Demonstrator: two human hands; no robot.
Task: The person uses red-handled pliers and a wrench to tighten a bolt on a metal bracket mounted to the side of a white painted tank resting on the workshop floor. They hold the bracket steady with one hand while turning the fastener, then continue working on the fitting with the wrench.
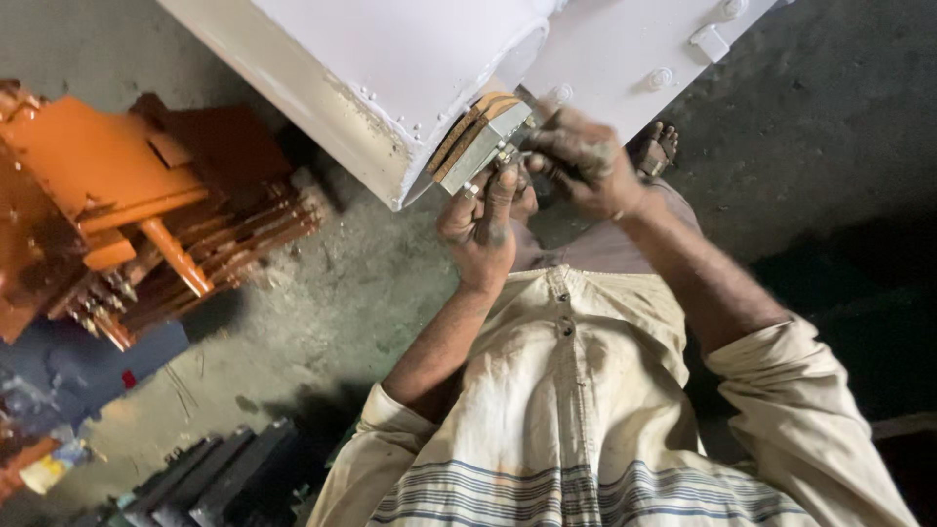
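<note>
Left hand [480, 220]: grips the grey metal block with brown layered pads [480, 137] from below.
Right hand [584, 161]: pinches a small fastener; hidden.
Risk: block may slip off the white painted metal casing [390, 59].

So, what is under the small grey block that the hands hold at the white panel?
Under the grey block lie brown layers, like wood, against the white panel. The left hand and right hand cover its lower end.

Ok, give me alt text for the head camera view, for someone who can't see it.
Seen from above, a person's left hand and right hand work on a small grey metal block at the corner of a white painted metal housing. Orange metal parts lie stacked on the concrete floor.
</note>
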